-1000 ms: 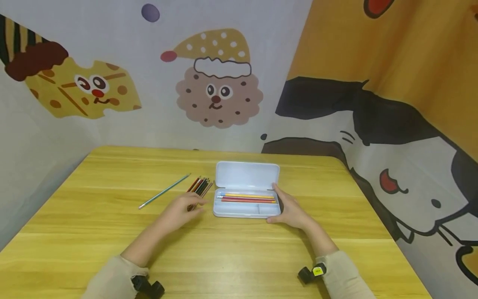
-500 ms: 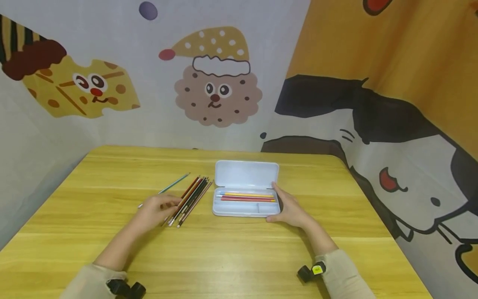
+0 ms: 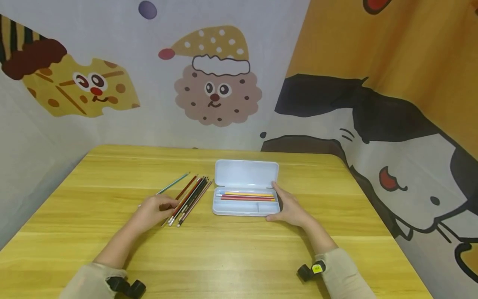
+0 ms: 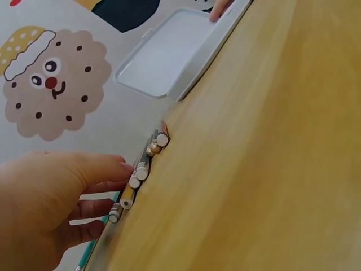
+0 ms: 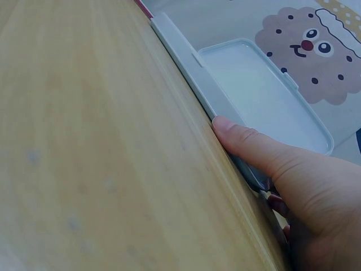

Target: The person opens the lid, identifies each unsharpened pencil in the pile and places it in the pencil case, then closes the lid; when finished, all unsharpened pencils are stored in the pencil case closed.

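Observation:
My left hand (image 3: 151, 212) is at the left side of a loose bundle of pencils (image 3: 195, 200) on the table. Its thumb and curled fingers hold a dark red pencil (image 3: 185, 187) at the bundle's left edge; the exact contact is partly hidden. In the left wrist view, eraser ends (image 4: 142, 171) lie beside the thumb tip. My right hand (image 3: 293, 211) grips the right end of a pale pencil case (image 3: 247, 173), thumb at its front (image 5: 223, 124) and fingers behind. The lid is up. Several yellow and red pencils (image 3: 248, 197) lie in its back compartment.
A teal pencil (image 3: 173, 183) lies apart, left of the bundle and partly behind my left hand. The wooden table (image 3: 224, 257) ends at the back against a cartoon-printed cloth (image 3: 130, 133).
My left hand has drawn back to the left from above the pencils, whose lower ends now show. The dark red pencil has separated slightly leftward. My right hand stays on the case.

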